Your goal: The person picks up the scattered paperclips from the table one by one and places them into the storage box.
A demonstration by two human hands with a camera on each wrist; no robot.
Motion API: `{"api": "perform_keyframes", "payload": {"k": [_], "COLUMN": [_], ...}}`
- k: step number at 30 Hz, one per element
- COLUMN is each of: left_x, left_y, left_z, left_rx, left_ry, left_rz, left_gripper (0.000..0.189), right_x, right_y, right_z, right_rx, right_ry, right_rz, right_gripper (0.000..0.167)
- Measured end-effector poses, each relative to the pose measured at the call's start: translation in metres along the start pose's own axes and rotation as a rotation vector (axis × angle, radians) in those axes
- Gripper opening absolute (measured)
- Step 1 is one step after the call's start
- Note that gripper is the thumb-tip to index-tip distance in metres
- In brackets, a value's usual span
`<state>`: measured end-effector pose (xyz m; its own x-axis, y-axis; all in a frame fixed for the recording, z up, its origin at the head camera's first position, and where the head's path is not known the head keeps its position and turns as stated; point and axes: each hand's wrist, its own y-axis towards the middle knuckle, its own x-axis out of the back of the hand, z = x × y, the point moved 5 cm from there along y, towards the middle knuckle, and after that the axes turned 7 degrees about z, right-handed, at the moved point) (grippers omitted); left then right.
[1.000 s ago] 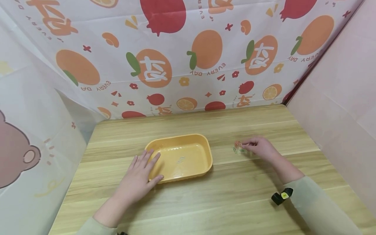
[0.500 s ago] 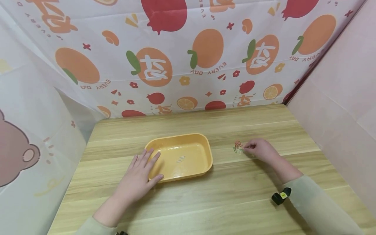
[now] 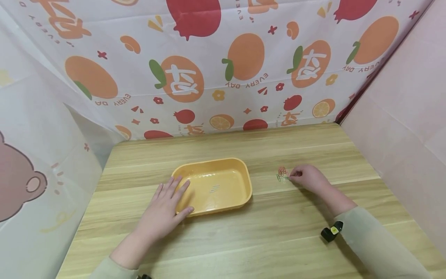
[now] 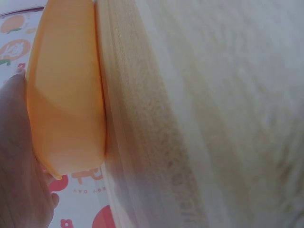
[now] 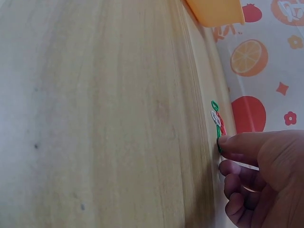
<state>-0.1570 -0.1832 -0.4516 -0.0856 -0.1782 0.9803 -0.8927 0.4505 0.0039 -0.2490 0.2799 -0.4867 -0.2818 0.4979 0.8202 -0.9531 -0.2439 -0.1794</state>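
Observation:
My left hand (image 3: pixel 159 213) lies over the left end of a yellow plastic tray (image 3: pixel 246 182), fingers spread and straight across its rim. Several pale paper clips (image 3: pixel 214 189) lie in a row on the tray floor. To the right of the tray, a small cluster of red, green and white paper clips (image 3: pixel 281 173) rests on the table. At the cluster's right edge, my right hand (image 3: pixel 309 179) pinches the end of a green paper clip (image 5: pixel 218 130) between thumb and forefinger. The other fingers are curled, as the right wrist view shows. A white clip (image 5: pixel 215 117) lies close by.
The wood-grain table (image 3: pixel 223 248) carries the tray and clips. A fruit-print cloth (image 3: pixel 212 58) hangs behind it, with pale cloth walls at the left (image 3: pixel 42 166) and right (image 3: pixel 400 100). A black wrist camera (image 3: pixel 329 233) sits at the right sleeve.
My right hand has drawn slightly to the right from the paper clip cluster, its fingers closer together. The left hand and tray stay in place.

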Motion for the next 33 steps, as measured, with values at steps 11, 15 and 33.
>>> {"api": "perform_keyframes", "payload": {"k": [11, 15, 33], "left_x": [0.0015, 0.0020, 0.0015], "left_y": [0.0006, 0.0011, 0.0004], "left_z": [-0.0001, 0.0003, -0.0004], "left_rx": [-0.001, -0.002, 0.000], "left_ry": [0.001, 0.008, 0.004], "left_rz": [0.003, 0.004, 0.009], "left_gripper": [0.080, 0.080, 0.080], "right_x": [0.0019, 0.0014, -0.0024], "right_y": [0.0027, 0.0038, 0.0071], "right_z": [0.0043, 0.0047, 0.0047], "right_rx": [-0.018, -0.024, -0.059], "right_ry": [-0.023, -0.020, 0.029], "right_rz": [0.056, 0.067, 0.142], "right_gripper": [0.009, 0.009, 0.004]}}
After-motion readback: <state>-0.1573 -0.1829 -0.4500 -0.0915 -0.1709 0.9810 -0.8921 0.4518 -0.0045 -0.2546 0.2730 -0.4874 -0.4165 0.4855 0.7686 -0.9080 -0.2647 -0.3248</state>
